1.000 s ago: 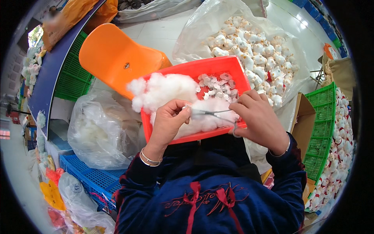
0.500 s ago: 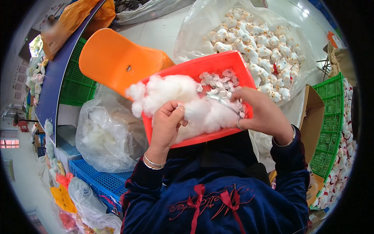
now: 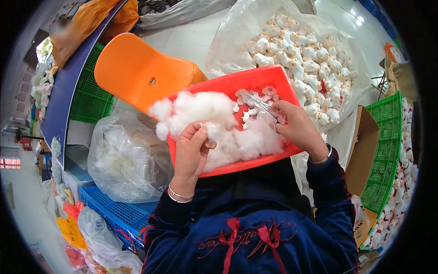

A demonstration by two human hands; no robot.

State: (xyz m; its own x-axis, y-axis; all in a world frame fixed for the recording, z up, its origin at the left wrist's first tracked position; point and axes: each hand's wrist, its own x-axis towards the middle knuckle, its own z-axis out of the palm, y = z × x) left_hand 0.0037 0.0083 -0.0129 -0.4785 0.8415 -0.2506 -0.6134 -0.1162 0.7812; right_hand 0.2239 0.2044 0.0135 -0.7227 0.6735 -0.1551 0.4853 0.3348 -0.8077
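Closest in, at six o'clock, a navy velvet sweatshirt [image 3: 246, 242] sits below a red plastic tray [image 3: 269, 76], the centre of this clock face. Left of the tray's middle, the left hand [image 3: 192, 146] has thumb and forefinger pinched together on a small white piece [image 3: 204, 128]; whether fabric or fluff, I cannot tell. It looks almost weightless and soft, best nipped by its edge. Toward two o'clock, the right hand [image 3: 299, 125] has its fingers curled round the handle loops of metal scissors [image 3: 259, 104], blades aimed near ten over thin white cut-outs [image 3: 269, 91]. Those scissors should feel stiff, slick and modest in weight, safest held by the loops. Fluffy fibrefill [image 3: 196, 109], likely springy and quick to tear, lies at ten and four inside the tray; a loose handful suits it. Beyond, a clear plastic bag [image 3: 127, 160] rests between eight and nine, an orange plastic chair [image 3: 137, 68] at ten, and white plush toys [image 3: 315, 68] pile up at two.
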